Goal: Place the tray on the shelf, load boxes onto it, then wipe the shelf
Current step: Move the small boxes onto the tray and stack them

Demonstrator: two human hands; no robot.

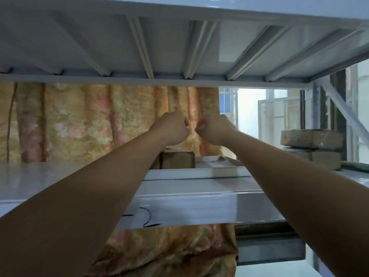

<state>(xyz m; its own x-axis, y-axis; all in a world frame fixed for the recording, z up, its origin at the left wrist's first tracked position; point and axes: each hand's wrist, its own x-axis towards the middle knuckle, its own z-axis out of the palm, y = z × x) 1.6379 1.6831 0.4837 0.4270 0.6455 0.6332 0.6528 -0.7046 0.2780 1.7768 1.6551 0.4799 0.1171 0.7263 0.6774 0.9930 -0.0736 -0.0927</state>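
Observation:
Both my arms reach out over the white metal shelf (60,176). My left hand (173,128) and my right hand (214,128) are fists side by side against the patterned orange curtain (89,120) behind the shelf. Each seems to pinch a fold of the fabric. Below my hands a white tray (179,173) lies on the shelf. A brown box (177,159) stands at its far side and a small pale box (224,171) sits at its right end. Two more brown boxes (311,138) are stacked at the far right.
The ribbed underside of the upper shelf (179,47) hangs close overhead. A diagonal brace and upright (339,108) close the right end, with a barred window (279,116) behind. A black cable (147,216) lies on the shelf's front edge.

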